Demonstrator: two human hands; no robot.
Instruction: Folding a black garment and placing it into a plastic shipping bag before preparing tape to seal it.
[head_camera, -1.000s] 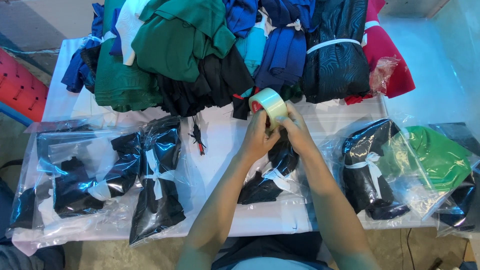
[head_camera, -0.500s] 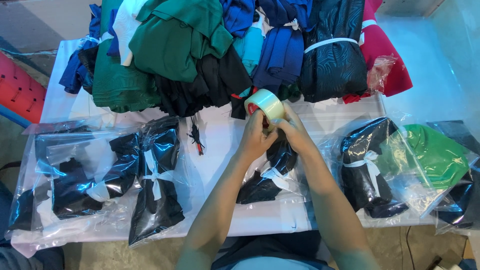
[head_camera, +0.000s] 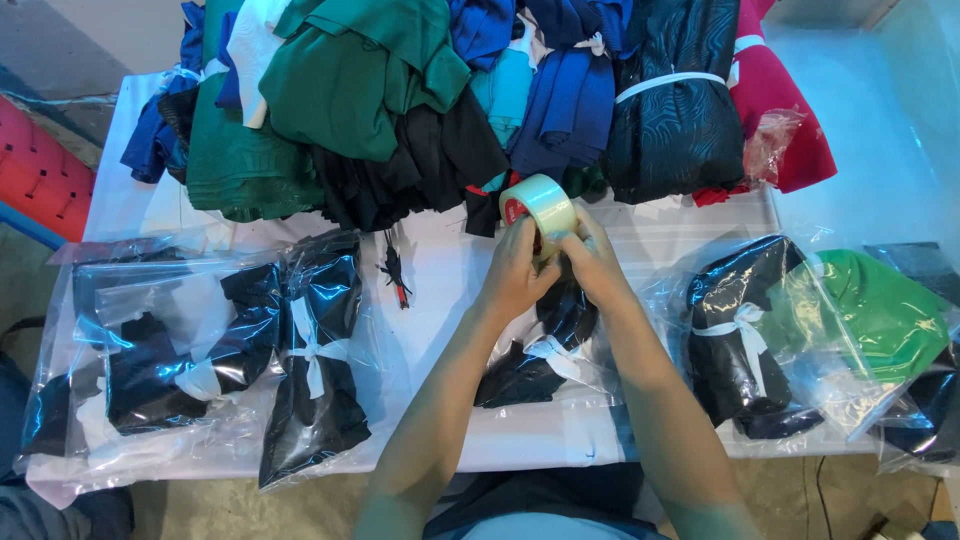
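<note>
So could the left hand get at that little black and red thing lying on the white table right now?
Probably yes. The small black and red thing lies bare on the table, nothing over it, just left of the left hand. But both hands grip the tape roll, so the left would have to let go.

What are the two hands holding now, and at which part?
Both hold the roll of clear tape: left hand and right hand grip its lower edge from each side.

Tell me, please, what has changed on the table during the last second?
Almost nothing. Both hands, left hand and right hand, keep holding the roll of clear tape in the same place above the bagged dark garment. The bagged garments and the fabric pile stayed put.
</note>
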